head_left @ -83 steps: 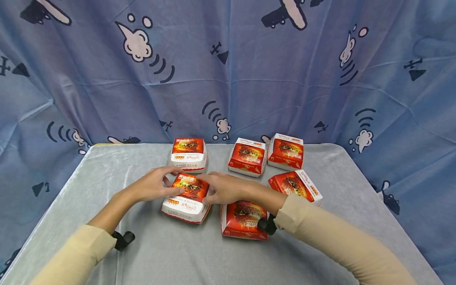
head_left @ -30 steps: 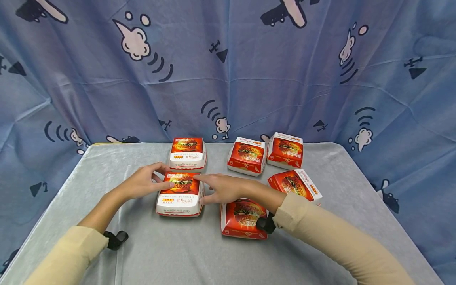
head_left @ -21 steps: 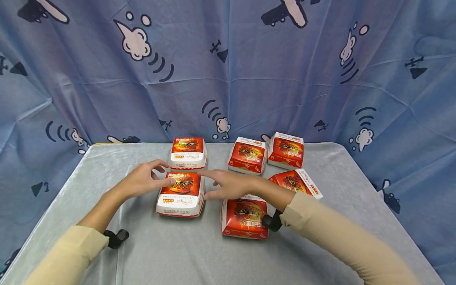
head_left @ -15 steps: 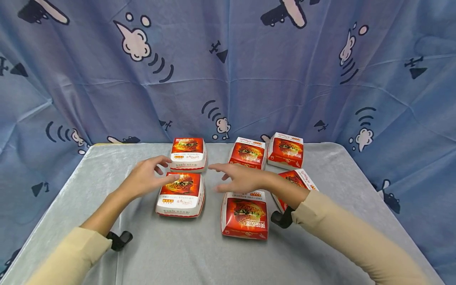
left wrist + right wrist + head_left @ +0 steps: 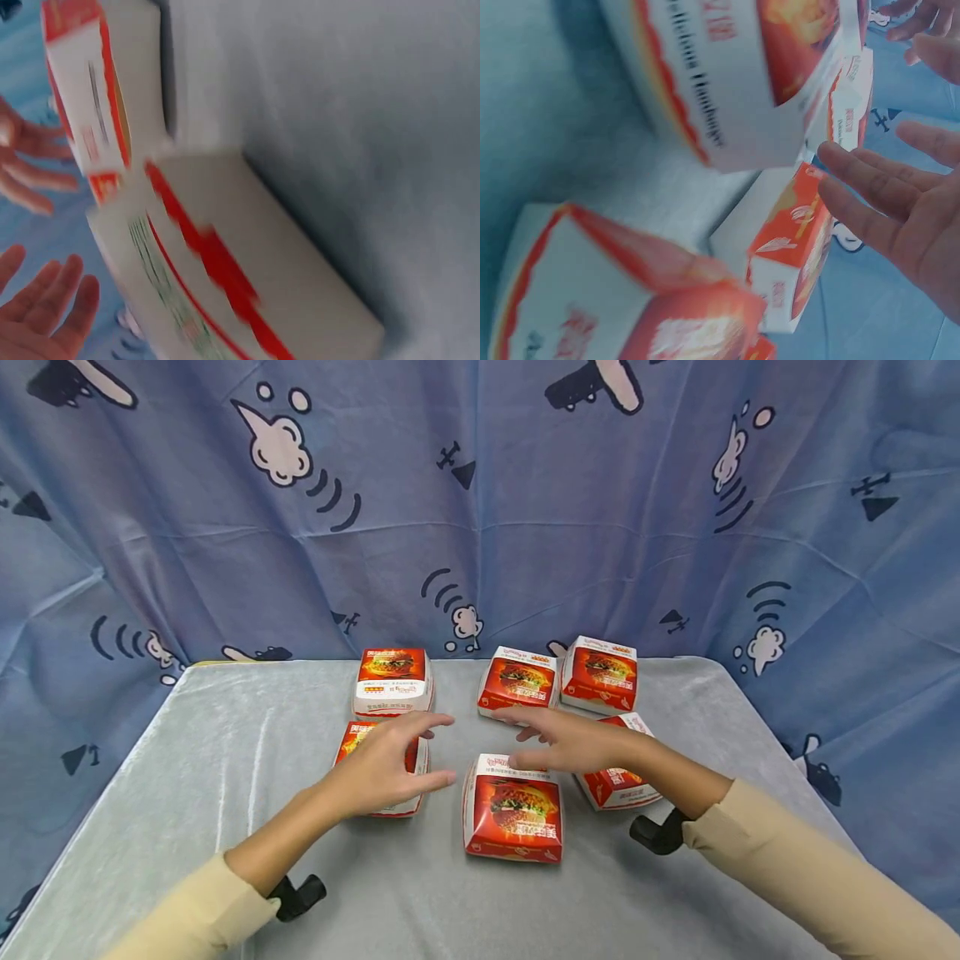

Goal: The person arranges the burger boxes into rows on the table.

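The left hand point(image 5: 382, 766), wide and empty, hides much of the near-left hamburger box point(image 5: 350, 740). Just right lies the near-middle box point(image 5: 513, 814), its far edge partly behind the wide, empty right hand point(image 5: 561, 739), which partly hides the near-right box point(image 5: 617, 787).

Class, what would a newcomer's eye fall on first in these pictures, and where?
Probably the bright red burger box nearest the camera, front and centre on the grey table. Next, the left hand and right hand reach in from either side. Behind, a blue cartoon-print curtain fills the background.
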A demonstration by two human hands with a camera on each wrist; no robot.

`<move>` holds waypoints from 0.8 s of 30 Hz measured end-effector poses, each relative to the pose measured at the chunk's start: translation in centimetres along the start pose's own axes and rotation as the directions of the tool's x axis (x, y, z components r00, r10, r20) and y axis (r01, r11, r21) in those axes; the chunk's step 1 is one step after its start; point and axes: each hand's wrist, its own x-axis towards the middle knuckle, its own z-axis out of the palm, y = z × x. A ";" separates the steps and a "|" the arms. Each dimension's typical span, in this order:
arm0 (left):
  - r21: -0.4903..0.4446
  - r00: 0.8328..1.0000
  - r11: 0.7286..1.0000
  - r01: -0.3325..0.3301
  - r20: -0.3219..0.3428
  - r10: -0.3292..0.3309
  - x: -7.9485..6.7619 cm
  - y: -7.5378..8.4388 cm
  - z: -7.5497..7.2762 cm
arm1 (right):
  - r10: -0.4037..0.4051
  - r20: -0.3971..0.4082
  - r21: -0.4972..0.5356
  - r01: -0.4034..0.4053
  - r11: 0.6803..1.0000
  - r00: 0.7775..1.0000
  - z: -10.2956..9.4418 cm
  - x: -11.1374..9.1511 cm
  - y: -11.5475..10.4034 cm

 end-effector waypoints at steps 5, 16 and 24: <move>-0.007 0.995 0.999 -0.036 0.093 0.037 0.0 1.9 1.7 | 0.023 -0.003 -0.020 -0.024 1.000 1.000 0.1 -1.1 0.7; 0.128 0.975 0.990 -0.058 0.220 0.029 -0.4 3.4 4.3 | 0.036 0.008 0.013 -0.036 0.999 0.999 0.6 -2.2 2.3; 0.187 0.973 0.977 -0.106 0.223 0.062 -0.4 3.1 5.1 | 0.031 -0.002 0.004 -0.031 1.000 1.000 0.9 -2.2 2.7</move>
